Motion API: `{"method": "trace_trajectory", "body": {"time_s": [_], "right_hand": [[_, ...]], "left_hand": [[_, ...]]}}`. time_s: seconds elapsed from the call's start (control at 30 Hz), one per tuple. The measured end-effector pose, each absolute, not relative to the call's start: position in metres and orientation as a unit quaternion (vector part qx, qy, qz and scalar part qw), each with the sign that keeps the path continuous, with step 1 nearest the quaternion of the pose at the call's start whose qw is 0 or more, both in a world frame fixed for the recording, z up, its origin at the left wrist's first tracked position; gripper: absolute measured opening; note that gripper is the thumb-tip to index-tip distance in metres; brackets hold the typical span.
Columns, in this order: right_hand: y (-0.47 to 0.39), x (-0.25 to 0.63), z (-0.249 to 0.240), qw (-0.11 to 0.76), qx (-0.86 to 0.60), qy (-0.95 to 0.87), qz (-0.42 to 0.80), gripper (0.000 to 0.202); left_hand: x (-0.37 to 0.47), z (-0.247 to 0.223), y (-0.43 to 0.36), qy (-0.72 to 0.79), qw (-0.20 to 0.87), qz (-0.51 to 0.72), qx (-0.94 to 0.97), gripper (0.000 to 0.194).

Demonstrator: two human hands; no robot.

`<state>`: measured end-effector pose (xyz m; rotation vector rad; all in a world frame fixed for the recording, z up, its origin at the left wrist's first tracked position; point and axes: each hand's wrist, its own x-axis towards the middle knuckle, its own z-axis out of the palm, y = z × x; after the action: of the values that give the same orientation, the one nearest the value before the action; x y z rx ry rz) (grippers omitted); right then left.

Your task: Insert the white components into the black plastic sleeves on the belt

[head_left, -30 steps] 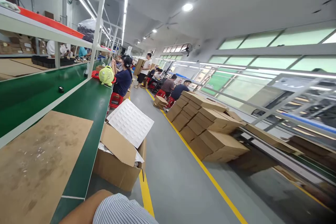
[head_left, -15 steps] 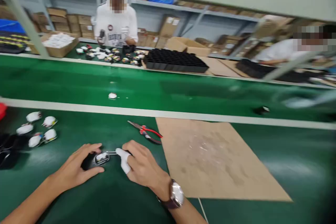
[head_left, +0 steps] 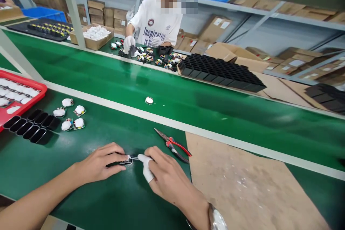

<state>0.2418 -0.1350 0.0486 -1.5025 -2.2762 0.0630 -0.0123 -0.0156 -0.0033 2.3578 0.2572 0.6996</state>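
My left hand (head_left: 109, 160) is closed around a small black oval housing (head_left: 115, 164), its open end turned right. In that opening sits a part with white on it (head_left: 127, 160). My right hand (head_left: 161, 169), with white covers on thumb or finger, pinches thin pale strands (head_left: 134, 157) that reach to the opening; whether they are wires or a tool's tips I cannot tell. Just beyond my right hand lie red-and-black long-nose pliers (head_left: 171, 143). Further left are several circuit boards with white tops (head_left: 79, 123) and several empty black housings (head_left: 37, 134).
A red tray (head_left: 41, 91) of white-topped parts stands at the left. A stained cardboard sheet (head_left: 215, 172) lies right of my hands. Beyond a pale rail (head_left: 107, 100), one board (head_left: 148, 100) rests on the green belt (head_left: 129, 86). Across it, a person (head_left: 161, 21) handles parts.
My left fingers have closed from a loose spread onto the black housing. The view has swung left, bringing the red tray into sight. My right hand still pinches the strands.
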Motion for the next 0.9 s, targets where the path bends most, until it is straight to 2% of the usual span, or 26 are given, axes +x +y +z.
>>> {"method": "trace_trajectory", "body": {"time_s": [0.13, 0.23, 0.37, 0.53, 0.77, 0.9], "right_hand": [[-0.136, 0.269, 0.027, 0.254, -0.597, -0.761, -0.012, 0.031], [-0.135, 0.279, 0.001, 0.240, -0.619, -0.746, -0.052, 0.031], [-0.135, 0.276, -0.013, 0.195, -0.626, -0.750, -0.089, 0.030], [-0.137, 0.267, -0.001, 0.189, -0.632, -0.743, -0.115, 0.027], [-0.142, 0.268, -0.003, 0.169, -0.643, -0.737, -0.127, 0.034], [-0.149, 0.276, -0.003, 0.197, -0.646, -0.727, -0.124, 0.033]], "left_hand": [[-0.015, -0.002, -0.015, 0.119, 0.329, 0.262, 0.899, 0.036], [-0.019, -0.001, -0.013, 0.129, 0.330, 0.304, 0.884, 0.046], [-0.021, 0.002, -0.011, 0.114, 0.295, 0.316, 0.894, 0.033], [-0.014, 0.004, -0.014, 0.078, 0.293, 0.272, 0.913, 0.018], [-0.008, 0.008, -0.019, 0.097, 0.269, 0.267, 0.920, 0.011], [0.013, 0.027, 0.031, 0.149, 0.214, 0.278, 0.925, 0.010]]}}
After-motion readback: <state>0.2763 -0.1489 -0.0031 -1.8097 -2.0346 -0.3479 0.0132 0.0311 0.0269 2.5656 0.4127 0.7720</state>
